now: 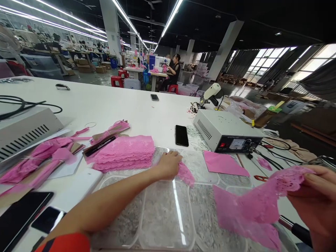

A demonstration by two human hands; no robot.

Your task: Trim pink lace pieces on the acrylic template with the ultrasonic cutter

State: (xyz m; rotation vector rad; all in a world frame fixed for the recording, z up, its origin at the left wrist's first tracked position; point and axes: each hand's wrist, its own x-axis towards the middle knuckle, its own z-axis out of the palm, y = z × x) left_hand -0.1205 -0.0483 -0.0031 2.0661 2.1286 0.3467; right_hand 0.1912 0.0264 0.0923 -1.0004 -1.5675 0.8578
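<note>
My left hand (169, 164) reaches across the clear-topped work surface (166, 213) with its fingers curled down over a small pink lace piece (186, 174), part of which is hidden under the hand. At the right edge, my right hand (319, 189) pinches the scalloped border of a larger pink lace panel (249, 210). That panel hangs draped over the surface. Left of my left hand lies a neat stack of pink lace pieces (126, 152). A flat pink fabric piece (224, 163) rests in front of the grey box with a dial.
The grey box with a dial (225, 131) stands at right, another grey box (25, 133) at left. Bundled pink strips (49, 154), a black phone (181, 135) and red-handled scissors (260, 178) lie about. A metal rod with a black handle (299, 231) is near my right hand.
</note>
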